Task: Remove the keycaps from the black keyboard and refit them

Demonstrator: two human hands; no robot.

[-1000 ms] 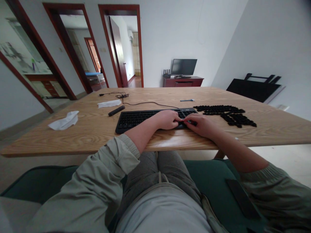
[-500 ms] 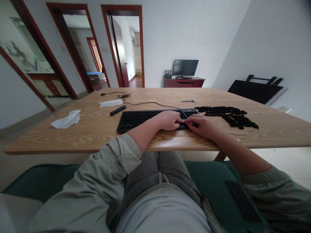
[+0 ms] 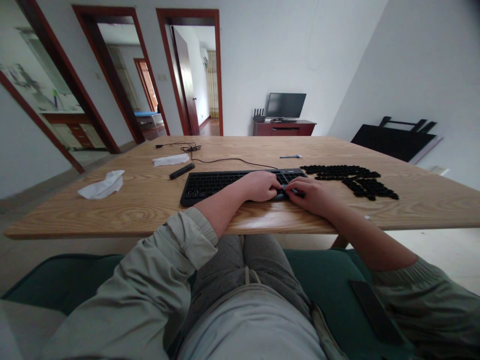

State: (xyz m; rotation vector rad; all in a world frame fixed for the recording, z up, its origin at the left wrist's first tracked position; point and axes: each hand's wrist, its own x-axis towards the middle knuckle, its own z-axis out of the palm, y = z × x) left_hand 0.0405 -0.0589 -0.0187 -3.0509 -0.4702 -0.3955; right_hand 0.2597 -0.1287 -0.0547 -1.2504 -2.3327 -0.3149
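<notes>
A black keyboard (image 3: 208,185) lies on the wooden table in front of me, its right part covered by both hands. My left hand (image 3: 261,186) rests across it with the fingers curled down and the tips close together. Beside it, my right hand (image 3: 309,194) pinches at the keyboard's right part, thumb and fingertips nearly touching the left fingertips. Whatever small thing lies between the fingers of either hand is hidden. Rows of small black keycaps (image 3: 333,172) are spread on the table to the right of the keyboard.
Left of the keyboard lie a short black bar (image 3: 182,171), a folded white tissue (image 3: 170,159) and a crumpled tissue (image 3: 103,185). The keyboard's cable (image 3: 232,159) runs back to a coil. A thin blue tool (image 3: 290,156) lies behind the keyboard.
</notes>
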